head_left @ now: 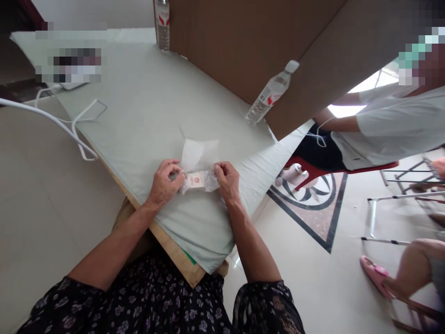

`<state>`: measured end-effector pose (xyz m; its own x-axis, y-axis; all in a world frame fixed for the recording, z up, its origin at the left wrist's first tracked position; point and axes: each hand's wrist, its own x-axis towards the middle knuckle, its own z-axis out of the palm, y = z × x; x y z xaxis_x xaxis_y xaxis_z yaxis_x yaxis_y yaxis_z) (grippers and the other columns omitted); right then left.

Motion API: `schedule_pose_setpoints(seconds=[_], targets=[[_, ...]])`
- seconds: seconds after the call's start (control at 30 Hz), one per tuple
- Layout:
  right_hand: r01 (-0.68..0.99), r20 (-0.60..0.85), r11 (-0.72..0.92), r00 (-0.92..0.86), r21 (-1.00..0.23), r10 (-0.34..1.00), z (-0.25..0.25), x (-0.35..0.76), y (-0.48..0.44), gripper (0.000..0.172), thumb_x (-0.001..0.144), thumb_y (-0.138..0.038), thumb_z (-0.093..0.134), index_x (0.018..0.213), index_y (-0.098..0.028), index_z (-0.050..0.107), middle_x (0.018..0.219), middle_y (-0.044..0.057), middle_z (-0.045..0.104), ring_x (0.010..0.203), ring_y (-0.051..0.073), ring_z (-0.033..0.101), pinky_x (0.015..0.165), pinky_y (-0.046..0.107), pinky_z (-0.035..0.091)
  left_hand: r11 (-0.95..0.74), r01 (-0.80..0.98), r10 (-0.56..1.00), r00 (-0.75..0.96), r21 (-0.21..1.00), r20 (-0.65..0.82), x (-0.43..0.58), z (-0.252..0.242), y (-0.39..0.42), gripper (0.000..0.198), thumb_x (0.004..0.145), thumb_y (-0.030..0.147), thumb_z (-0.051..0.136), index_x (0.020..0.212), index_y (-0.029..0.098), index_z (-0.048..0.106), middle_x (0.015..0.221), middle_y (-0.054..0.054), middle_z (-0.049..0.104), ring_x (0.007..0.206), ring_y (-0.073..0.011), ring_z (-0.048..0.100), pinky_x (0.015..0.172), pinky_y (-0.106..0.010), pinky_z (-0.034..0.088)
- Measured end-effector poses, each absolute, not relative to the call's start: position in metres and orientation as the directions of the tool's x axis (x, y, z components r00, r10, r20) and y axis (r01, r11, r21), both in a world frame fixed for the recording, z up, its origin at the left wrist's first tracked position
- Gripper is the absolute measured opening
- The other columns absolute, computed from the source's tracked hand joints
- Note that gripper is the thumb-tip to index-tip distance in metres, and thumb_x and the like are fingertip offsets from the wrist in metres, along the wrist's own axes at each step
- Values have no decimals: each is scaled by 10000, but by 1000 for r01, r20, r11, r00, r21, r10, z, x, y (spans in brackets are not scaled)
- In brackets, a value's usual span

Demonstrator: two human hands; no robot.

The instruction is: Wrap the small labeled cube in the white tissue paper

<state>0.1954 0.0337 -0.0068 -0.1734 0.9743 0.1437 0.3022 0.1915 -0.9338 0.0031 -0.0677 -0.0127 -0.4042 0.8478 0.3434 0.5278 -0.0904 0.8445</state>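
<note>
A small clear plastic packet (210,181) with a cream label (195,180) printed in red lies on the cloth near the table corner. A thin white translucent sheet (200,153) stretches out from its far side; I cannot tell whether the two are joined. At the packet's left end is my left hand (164,183), fingers curled and thumb against the plastic. My right hand (227,180) pinches the right end, where packet and sheet meet, with thumb and forefinger. The exact grip of the fingertips is hard to make out.
A pale green cloth covers the table (139,102). One water bottle (273,93) leans by a large brown cardboard panel (243,41); another bottle (163,25) stands farther back. White cables (79,139) hang at left. A person in a white shirt (392,120) sits at right.
</note>
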Motion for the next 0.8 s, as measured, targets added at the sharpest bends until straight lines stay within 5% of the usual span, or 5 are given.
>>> schedule_pose_setpoints(seconds=[0.2,0.37,0.47,0.67,0.8], targets=[[310,163,218,-193,-925,968,-3,197,43,274,796,-485,584,826,-220,644,695,-17,625,635,138,513,660,301,436,51,567,784,-533,822,319,-21,4,-70,103,804,297,624,752,208,630,1126,-85,752,1052,-239,694,732,-317,554],[330,185,258,-236,-908,954,1,192,58,258,808,-437,580,923,-219,657,744,-9,674,656,142,556,703,315,466,181,592,757,-593,785,273,-50,5,-56,16,757,234,621,763,219,621,992,-72,747,998,-258,696,960,-446,564],[380,188,255,-206,-889,960,-1,193,65,301,795,-372,599,1044,-214,654,789,-4,703,672,145,584,742,329,497,247,570,728,-643,784,239,-59,3,-53,206,734,224,634,937,196,658,1019,-89,736,978,-268,697,958,-472,574],[395,399,414,-124,-820,909,11,198,46,223,879,-318,581,1056,-221,676,901,36,748,777,164,663,735,326,535,-1,777,675,-463,629,574,-46,27,-76,259,868,271,608,1111,198,662,1115,-98,726,1106,-277,683,1013,-467,561],[375,501,600,-334,-707,799,31,189,31,180,978,-316,576,1070,-235,707,1002,51,788,920,186,712,849,350,554,-178,823,827,-172,539,535,-35,43,-67,271,913,244,549,1149,206,678,1167,-99,749,1146,-277,680,1062,-470,540]])
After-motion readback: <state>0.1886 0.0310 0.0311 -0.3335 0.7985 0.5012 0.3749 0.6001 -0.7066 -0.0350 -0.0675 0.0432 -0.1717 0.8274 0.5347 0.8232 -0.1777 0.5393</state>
